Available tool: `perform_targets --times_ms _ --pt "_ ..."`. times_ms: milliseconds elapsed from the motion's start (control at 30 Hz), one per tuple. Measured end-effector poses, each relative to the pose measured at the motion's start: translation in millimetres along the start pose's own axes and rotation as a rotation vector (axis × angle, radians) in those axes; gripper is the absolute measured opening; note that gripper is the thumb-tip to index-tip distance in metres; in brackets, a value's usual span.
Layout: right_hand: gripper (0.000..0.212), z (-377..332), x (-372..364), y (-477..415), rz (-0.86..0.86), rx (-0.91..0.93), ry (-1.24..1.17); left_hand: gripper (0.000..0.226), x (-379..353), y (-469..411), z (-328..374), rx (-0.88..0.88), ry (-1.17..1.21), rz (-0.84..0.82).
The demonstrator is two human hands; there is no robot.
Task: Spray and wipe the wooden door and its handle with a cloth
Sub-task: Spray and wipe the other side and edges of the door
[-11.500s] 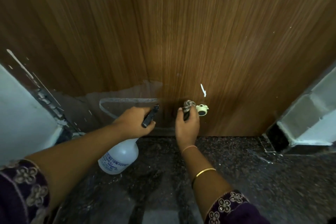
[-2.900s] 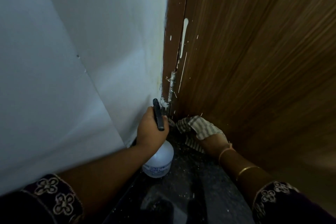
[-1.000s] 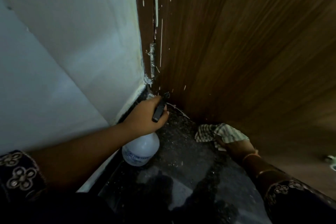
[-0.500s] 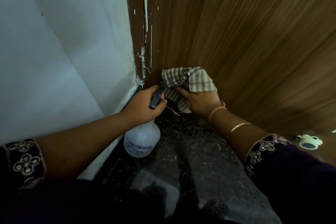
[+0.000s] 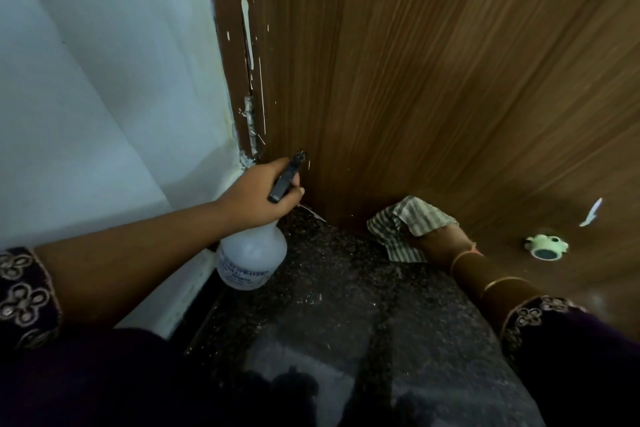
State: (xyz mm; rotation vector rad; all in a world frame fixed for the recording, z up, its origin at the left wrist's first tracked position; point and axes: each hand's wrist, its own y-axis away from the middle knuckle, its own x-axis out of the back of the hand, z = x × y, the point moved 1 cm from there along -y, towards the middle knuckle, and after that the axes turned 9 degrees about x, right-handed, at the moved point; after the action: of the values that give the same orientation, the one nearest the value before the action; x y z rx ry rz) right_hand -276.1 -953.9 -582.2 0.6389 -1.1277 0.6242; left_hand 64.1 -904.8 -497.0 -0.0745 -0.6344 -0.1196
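The wooden door (image 5: 433,73) fills the upper right, its bottom edge meeting the dark speckled floor. My left hand (image 5: 263,194) grips the black trigger head of a white spray bottle (image 5: 251,258), nozzle close to the door near the hinge side. My right hand (image 5: 440,243) holds a striped cloth (image 5: 405,225) low against the door's bottom edge, fingers mostly hidden under the cloth. No door handle is in view.
A white wall (image 5: 104,80) stands at the left, meeting the brown door frame with a metal hinge (image 5: 250,125) and white paint drips. A pale round door stopper (image 5: 545,246) is fixed low on the door at right. Dark granite floor (image 5: 346,305) lies below.
My right hand has carried the cloth down and to the right, from beside the spray nozzle to the door's bottom edge. The left hand and bottle have kept their place near the hinge.
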Motion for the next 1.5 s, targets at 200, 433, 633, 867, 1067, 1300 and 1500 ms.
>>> perform_targets --times_ms 200,433,633,867,1067,1300,1500 --pt "0.05 14.8 80.8 -18.2 0.491 0.131 0.212 0.013 7.4 -14.4 37.4 -0.038 -0.076 0.036" --pt "0.048 21.4 151.0 -32.7 0.664 -0.231 0.294 0.013 -19.8 -21.3 63.1 0.016 -0.02 0.245" --pt "0.061 0.5 91.0 -28.4 0.15 -0.134 0.067 0.013 -45.8 -8.0 83.5 -0.044 -0.013 0.144" --pt "0.041 20.6 81.5 -0.1 0.36 0.007 0.129 0.011 -48.0 -8.4 93.5 -0.047 -0.029 0.138" --pt "0.043 38.0 130.1 9.1 0.774 -0.223 0.146 0.012 -49.8 -19.6 119.6 -0.121 -0.058 0.179" --pt "0.043 32.2 93.9 41.5 0.706 -0.339 -0.026 0.012 -69.7 -28.6 171.6 -0.204 0.032 0.241" --pt "0.055 -12.3 64.2 65.6 0.604 -1.121 -0.528 0.009 -102.3 -19.5 174.2 -0.15 0.164 0.283"
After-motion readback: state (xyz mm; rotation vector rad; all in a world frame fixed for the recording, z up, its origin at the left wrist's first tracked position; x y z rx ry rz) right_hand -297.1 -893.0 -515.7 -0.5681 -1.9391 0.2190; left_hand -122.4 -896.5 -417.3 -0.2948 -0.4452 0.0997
